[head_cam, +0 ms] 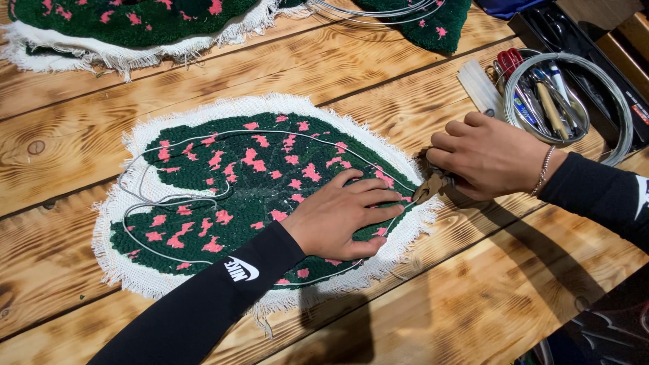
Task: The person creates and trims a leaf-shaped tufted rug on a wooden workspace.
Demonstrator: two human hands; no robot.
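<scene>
Head view: my left hand (341,216) lies flat, fingers spread, pinning the green rug (263,192), while my right hand (487,155) fingers clamp pliers (429,188) at the wire (365,159), best gripped squarely.

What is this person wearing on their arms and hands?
Both arms are covered by long, close-fitting black sleeves that end at the wrists. The left sleeve carries a small white printed logo on the forearm; the right sleeve shows a bit of white marking near the picture's edge. Both the left hand and the right hand are bare, without gloves. A thin silver beaded bracelet circles the right wrist.
</scene>
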